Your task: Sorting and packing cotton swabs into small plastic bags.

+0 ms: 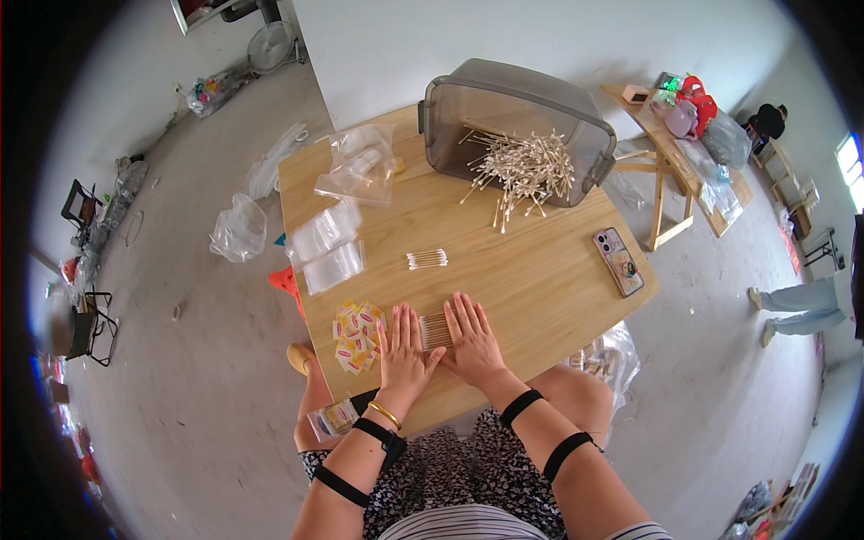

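Both hands lie flat on the near part of the wooden table [540,279], the left hand [402,346] and right hand [470,340] with fingers spread and palms down, pinching nothing; between them they hem in a small row of cotton swabs [436,331], squaring it up from either side, I'd say. By my reckoning the bunch is being evened out, and lifting it would call for closing in on both ends without scattering the sticks. Just left of the left hand sits a heap of small yellow and red packets [356,336], close to the table's left edge. Farther off lie a second small bundle of swabs [427,259], clear zip bags [328,245], and the tipped grey bin [513,112] spilling loose swabs [522,169]. A phone [618,261] rests near the right edge, with open tabletop between.
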Motion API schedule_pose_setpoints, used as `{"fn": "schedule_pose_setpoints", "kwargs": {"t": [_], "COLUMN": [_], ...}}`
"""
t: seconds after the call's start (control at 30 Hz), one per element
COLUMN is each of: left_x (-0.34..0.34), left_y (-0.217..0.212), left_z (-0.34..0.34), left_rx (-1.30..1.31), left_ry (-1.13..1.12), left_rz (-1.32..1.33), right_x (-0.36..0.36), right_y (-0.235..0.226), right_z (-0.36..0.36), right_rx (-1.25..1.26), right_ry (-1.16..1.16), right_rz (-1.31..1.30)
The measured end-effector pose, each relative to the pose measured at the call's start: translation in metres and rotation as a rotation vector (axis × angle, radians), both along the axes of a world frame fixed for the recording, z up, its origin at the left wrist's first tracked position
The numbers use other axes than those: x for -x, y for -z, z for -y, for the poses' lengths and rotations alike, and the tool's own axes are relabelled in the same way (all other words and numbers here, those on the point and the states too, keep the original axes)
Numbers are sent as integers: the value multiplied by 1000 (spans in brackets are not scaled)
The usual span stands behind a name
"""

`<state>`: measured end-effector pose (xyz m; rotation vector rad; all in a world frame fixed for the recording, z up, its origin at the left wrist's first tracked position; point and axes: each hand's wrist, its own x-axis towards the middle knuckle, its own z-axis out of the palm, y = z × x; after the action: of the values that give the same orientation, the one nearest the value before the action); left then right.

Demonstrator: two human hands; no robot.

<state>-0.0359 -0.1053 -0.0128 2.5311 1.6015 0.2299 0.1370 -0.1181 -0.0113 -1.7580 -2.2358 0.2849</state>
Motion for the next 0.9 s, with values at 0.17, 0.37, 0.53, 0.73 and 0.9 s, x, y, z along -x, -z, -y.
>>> {"fn": "schedule_pose_setpoints", "kwargs": {"t": [0.17,0.37,0.53,0.73,0.9], "left_x": [-3,-6,-6,-3,-3], "left_y": [-13,-10,-12,-10,-8], "left_z": [-3,4,9,12,11], "left_rx": [-14,-68,-57,-8,11], "left_ry": [28,52,49,68,-9], "left_rz": [93,38,8,26,88], "right_x": [-9,-16,-18,-25,-20], "right_y": [-11,-7,-20,-13,-10], "right_z": [-1,-11,-25,-14,8], "right_rx": [16,-3,-74,8,18], "right_ry": [-8,-23,23,-4,-6], "right_rz": [-16,60,-54,12,-27]}}
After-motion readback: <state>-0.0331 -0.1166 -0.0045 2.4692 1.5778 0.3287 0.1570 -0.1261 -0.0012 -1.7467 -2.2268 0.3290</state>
